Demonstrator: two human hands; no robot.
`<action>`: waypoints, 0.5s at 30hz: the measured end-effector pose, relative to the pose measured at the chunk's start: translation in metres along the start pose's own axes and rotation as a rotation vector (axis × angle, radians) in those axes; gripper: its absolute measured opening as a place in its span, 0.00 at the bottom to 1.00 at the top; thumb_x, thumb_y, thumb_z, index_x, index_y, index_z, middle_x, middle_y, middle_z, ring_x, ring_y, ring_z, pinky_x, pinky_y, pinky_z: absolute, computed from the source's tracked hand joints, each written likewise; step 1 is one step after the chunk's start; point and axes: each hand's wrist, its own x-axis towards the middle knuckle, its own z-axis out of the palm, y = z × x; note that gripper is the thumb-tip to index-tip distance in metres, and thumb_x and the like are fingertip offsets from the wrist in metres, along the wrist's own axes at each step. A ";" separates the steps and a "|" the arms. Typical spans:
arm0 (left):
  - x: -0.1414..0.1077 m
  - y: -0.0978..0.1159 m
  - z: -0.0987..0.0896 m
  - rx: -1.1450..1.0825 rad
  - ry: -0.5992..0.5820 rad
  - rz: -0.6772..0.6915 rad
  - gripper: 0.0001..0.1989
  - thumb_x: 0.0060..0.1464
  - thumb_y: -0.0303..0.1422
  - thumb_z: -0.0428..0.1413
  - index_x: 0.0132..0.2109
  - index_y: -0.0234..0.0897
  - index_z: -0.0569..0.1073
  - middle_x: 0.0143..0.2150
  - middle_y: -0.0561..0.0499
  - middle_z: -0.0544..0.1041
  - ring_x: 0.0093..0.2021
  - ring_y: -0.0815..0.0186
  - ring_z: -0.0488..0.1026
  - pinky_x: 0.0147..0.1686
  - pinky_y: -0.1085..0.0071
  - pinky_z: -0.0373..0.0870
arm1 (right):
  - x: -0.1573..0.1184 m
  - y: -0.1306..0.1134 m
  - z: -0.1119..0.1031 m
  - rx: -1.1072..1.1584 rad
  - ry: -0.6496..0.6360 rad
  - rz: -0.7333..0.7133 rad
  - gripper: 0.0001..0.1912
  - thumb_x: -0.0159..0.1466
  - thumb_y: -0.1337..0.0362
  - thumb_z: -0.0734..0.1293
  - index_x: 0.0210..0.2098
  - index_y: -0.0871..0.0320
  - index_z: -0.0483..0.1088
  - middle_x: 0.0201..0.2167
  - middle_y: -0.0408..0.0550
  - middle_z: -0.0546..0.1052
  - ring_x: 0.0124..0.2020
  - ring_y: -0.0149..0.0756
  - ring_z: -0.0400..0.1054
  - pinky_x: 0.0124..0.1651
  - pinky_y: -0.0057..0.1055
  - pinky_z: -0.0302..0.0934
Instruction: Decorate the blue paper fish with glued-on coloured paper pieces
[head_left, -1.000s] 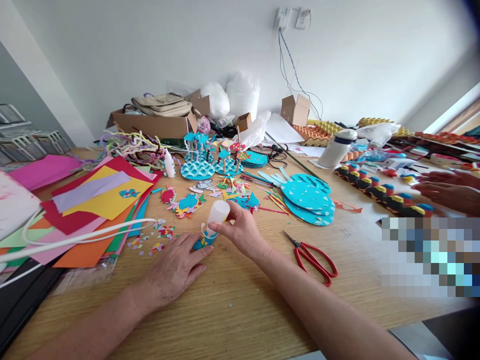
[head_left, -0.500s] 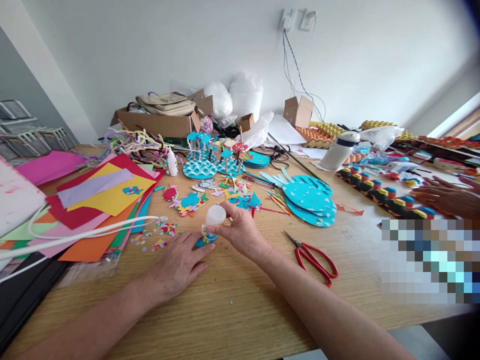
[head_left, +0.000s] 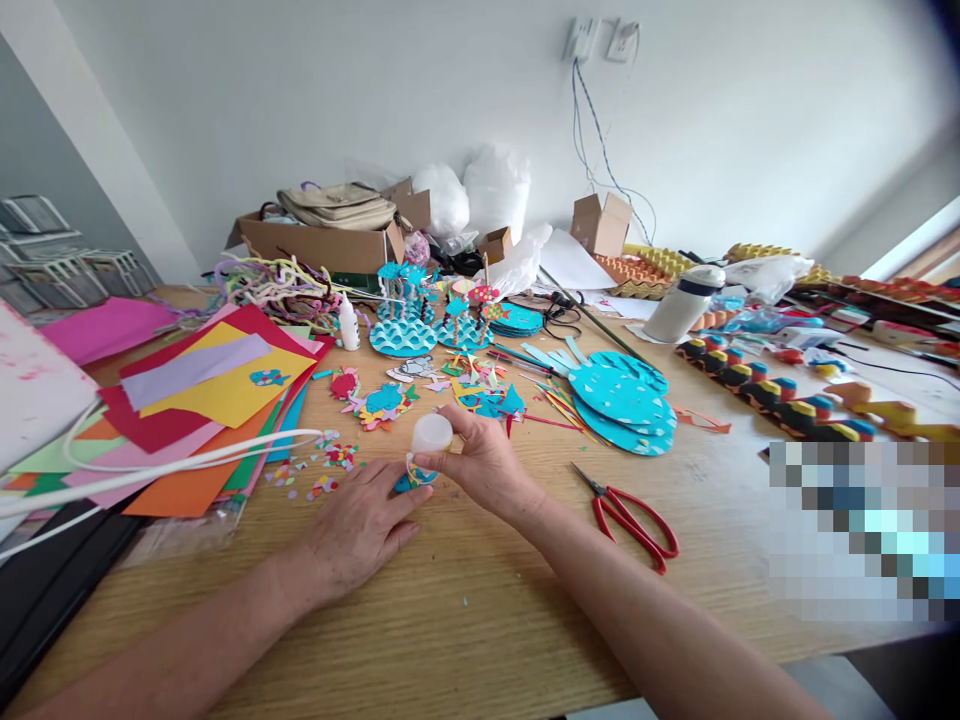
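R hand (head_left: 484,465) clasped white plastic btl (head_left: 432,436) over blue paper fish (head_left: 406,484) on bench (head_left: 465,640); L hand (head_left: 360,520), fingers slack, touched, part-hid fish. Red-handled metal scissors (head_left: 643,521) lay at fish's 3 o'clock; round blue discs (head_left: 616,392), 2.

Your right hand (head_left: 484,462) grips a translucent white plastic squeeze bottle (head_left: 432,434), tilted base-up over a small blue paper cutout (head_left: 412,482); your left hand (head_left: 358,520) touches the cutout. Red-handled metal scissors (head_left: 630,527) nearby.

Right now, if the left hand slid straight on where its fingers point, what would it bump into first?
The left hand touches the small blue piece; beyond that, probably the white bottle in the right hand, though depth is hard to judge.
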 end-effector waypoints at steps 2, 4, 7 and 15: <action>0.000 0.000 0.000 -0.003 0.002 -0.007 0.18 0.52 0.30 0.52 0.52 0.45 0.65 0.49 0.45 0.65 0.48 0.56 0.62 0.45 0.54 0.63 | 0.000 0.001 -0.001 -0.017 0.005 0.003 0.09 0.50 0.59 0.68 0.26 0.57 0.65 0.23 0.38 0.68 0.26 0.29 0.61 0.29 0.24 0.52; 0.000 0.000 0.000 -0.006 0.010 -0.006 0.19 0.52 0.30 0.52 0.52 0.45 0.65 0.50 0.45 0.65 0.48 0.56 0.62 0.45 0.54 0.63 | 0.001 0.001 -0.001 -0.010 0.021 0.007 0.09 0.50 0.60 0.68 0.27 0.56 0.65 0.23 0.38 0.68 0.27 0.29 0.61 0.30 0.24 0.53; 0.000 0.001 0.000 -0.007 0.017 -0.002 0.19 0.52 0.31 0.53 0.52 0.45 0.65 0.51 0.46 0.65 0.48 0.56 0.62 0.45 0.54 0.63 | 0.001 -0.001 0.001 0.016 0.037 0.016 0.08 0.50 0.62 0.68 0.27 0.56 0.66 0.24 0.38 0.69 0.27 0.29 0.61 0.30 0.24 0.53; 0.000 0.000 0.001 0.013 0.015 0.005 0.19 0.52 0.31 0.53 0.52 0.45 0.65 0.51 0.46 0.64 0.48 0.56 0.62 0.45 0.53 0.63 | 0.001 -0.001 0.000 -0.014 0.011 0.005 0.09 0.50 0.60 0.68 0.27 0.56 0.65 0.23 0.39 0.68 0.27 0.29 0.61 0.29 0.24 0.53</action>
